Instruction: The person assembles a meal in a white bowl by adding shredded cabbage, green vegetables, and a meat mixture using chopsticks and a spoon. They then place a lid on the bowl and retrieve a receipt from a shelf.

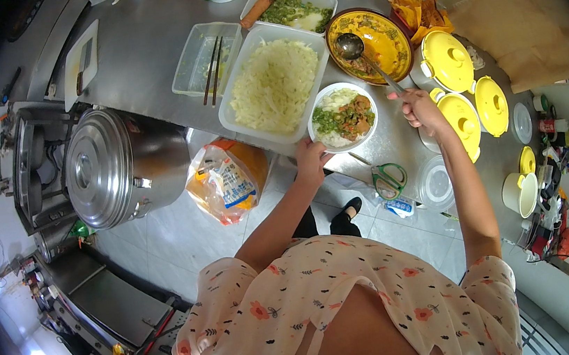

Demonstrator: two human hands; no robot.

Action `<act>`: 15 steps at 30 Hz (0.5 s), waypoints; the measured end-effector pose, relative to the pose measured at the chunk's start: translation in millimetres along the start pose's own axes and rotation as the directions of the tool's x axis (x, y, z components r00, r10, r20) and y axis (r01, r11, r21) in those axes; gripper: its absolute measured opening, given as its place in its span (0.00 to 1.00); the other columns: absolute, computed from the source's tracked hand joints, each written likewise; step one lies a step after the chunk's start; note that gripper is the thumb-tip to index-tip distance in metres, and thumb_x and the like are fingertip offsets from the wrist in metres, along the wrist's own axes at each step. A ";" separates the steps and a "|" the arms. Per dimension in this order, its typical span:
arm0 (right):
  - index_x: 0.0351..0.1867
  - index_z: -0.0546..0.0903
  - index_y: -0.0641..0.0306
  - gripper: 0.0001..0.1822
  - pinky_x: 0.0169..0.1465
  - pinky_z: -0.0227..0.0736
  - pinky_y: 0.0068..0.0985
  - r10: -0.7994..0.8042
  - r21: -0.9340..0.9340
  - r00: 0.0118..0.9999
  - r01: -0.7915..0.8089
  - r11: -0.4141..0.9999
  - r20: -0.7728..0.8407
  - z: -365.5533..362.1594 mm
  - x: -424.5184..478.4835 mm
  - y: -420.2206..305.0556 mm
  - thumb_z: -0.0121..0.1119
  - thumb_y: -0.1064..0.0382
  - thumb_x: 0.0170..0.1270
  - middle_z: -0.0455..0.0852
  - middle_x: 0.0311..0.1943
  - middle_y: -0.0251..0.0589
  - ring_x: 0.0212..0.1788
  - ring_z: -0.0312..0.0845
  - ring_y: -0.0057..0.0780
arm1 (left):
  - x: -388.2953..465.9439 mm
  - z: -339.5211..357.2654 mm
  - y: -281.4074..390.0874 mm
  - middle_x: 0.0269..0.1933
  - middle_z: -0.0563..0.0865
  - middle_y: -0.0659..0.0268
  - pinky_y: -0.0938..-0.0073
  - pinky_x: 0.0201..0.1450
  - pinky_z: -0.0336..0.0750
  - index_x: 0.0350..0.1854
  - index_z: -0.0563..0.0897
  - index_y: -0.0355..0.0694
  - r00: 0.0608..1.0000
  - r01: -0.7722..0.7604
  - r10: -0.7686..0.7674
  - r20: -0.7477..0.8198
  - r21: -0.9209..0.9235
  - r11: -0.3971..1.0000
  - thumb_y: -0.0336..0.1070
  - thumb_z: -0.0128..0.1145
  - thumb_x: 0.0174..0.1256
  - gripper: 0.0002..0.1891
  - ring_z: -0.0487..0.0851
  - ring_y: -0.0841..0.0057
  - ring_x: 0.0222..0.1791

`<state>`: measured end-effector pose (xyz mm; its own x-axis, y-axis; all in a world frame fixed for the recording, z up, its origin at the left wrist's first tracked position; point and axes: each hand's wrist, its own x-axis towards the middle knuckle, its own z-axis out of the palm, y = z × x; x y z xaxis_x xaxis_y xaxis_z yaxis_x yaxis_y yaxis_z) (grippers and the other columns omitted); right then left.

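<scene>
My left hand (pixel 311 157) grips the lower left rim of a white bowl (pixel 316 139) near the counter's front edge. The bowl holds chopped greens, pale shreds and brown meat pieces in sauce. In my right hand (pixel 418 108) is the handle of a metal ladle (pixel 350 46), whose round head is over a yellow patterned bowl (pixel 384 42). Some meat mixture lies in that bowl's lower part. Left of the white bowl stands a plastic tub of shredded pale vegetable (pixel 274 86). Behind it is a tub of chopped greens (pixel 292 12) with a wooden handle (pixel 259 9) across its corner.
Chopsticks (pixel 213 71) rest across a nearly empty plastic container (pixel 182 68). Yellow-lidded pots (pixel 447 61) stand at the right, beside plastic lids (pixel 435 184). Green-handled scissors (pixel 390 181) lie at the counter's front edge. A large steel pot (pixel 99 169) and a knife on a cutting board (pixel 88 44) are left.
</scene>
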<state>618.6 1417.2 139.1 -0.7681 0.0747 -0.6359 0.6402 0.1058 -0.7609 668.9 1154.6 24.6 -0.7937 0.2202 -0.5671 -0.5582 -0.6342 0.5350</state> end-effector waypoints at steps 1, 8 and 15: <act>0.46 0.76 0.65 0.14 0.15 0.39 0.13 0.044 0.130 0.996 -0.054 0.990 0.075 -4.0 -3.9 -3.2 0.40 0.62 0.70 0.57 0.15 0.20 0.14 0.45 0.09 | 1.5 -1.0 0.1 0.49 0.80 0.58 0.67 0.51 0.79 0.52 0.72 0.31 1.000 0.001 -0.001 -0.002 0.000 1.000 0.23 0.48 0.50 0.22 0.81 0.70 0.48; 0.48 0.76 0.67 0.15 0.14 0.38 0.12 0.056 0.130 0.993 -0.069 0.989 0.103 -13.6 -2.5 -0.9 0.39 0.64 0.69 0.56 0.15 0.20 0.13 0.44 0.09 | -3.1 9.4 11.0 0.53 0.76 0.63 0.65 0.53 0.77 0.56 0.69 0.36 0.999 -0.031 0.032 -0.024 0.047 0.998 0.25 0.48 0.50 0.25 0.78 0.71 0.52; 0.49 0.76 0.68 0.16 0.13 0.39 0.11 0.103 0.018 0.980 -0.108 0.994 0.168 -46.6 -27.1 -16.8 0.39 0.64 0.69 0.56 0.15 0.19 0.13 0.43 0.08 | -3.3 14.4 13.9 0.52 0.76 0.64 0.63 0.55 0.76 0.55 0.69 0.37 0.998 -0.029 0.032 -0.049 0.046 0.999 0.23 0.47 0.50 0.24 0.77 0.70 0.53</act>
<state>628.3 1459.6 175.1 -0.6853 -0.0829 -0.7236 0.7192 0.0793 -0.6902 660.2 1155.8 42.9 -0.7982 0.1633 -0.5799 -0.5450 -0.6059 0.5795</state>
